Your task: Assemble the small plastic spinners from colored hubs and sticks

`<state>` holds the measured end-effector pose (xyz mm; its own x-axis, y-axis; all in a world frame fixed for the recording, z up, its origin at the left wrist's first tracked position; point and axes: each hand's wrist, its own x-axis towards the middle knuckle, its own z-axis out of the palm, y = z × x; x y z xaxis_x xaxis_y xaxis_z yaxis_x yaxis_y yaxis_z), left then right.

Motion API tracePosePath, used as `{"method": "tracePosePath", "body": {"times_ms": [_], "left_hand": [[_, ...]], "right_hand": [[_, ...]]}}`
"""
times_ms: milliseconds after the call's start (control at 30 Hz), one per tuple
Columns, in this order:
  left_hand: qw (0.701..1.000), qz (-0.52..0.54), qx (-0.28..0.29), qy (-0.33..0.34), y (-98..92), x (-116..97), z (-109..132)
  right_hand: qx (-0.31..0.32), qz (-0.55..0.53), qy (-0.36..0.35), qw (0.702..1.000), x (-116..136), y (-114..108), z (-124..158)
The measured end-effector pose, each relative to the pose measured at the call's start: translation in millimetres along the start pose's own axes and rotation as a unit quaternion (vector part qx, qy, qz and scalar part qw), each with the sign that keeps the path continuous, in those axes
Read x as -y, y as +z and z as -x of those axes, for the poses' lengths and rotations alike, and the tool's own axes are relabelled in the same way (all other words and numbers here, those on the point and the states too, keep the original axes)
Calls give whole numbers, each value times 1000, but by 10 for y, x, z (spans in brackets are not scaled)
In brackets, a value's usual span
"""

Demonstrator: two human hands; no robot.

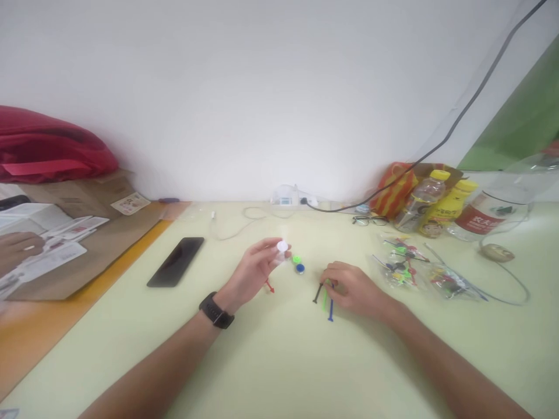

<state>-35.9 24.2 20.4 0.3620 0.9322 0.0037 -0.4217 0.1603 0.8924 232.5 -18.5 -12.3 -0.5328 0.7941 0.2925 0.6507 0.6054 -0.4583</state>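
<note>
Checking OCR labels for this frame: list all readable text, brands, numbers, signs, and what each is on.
Nothing reads clearly.
Red label on large clear bottle: white characters, too blurred.
Yellow-capped bottle label: blurred.
Sticker on cardboard box: too small.
Leaflets at left: blurred.
Phone: screen dark.
White round piece in left hand, sticks in right hand: no print visible.

A bare white wall (262, 87) rises beyond the left hand (255, 270), behind an evenly lit pale green table (279, 361); a brown desk (109, 250) adjoins farther left, and a green panel (524, 122) stands far beyond the right hand (353, 288).
</note>
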Motion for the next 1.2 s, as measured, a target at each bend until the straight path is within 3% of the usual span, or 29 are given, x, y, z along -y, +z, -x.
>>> {"method": "tracePosePath", "body": {"times_ms": [400,667,900,1200], "left_hand": [[1000,10,-16,-5,-50,17,-21],[1000,-15,-18,-13,-123,42,-59],[998,-22,-45,-27,-211,35,-124],[991,77,-84,-76,-262,-94,-163]], "right_hand": [[48,10,6,999,27,-61,12],[-43,12,6,999,38,-76,1],[-40,17,58,997,-9,-1,0],[-99,-68,115,986,-80,163,-12]]}}
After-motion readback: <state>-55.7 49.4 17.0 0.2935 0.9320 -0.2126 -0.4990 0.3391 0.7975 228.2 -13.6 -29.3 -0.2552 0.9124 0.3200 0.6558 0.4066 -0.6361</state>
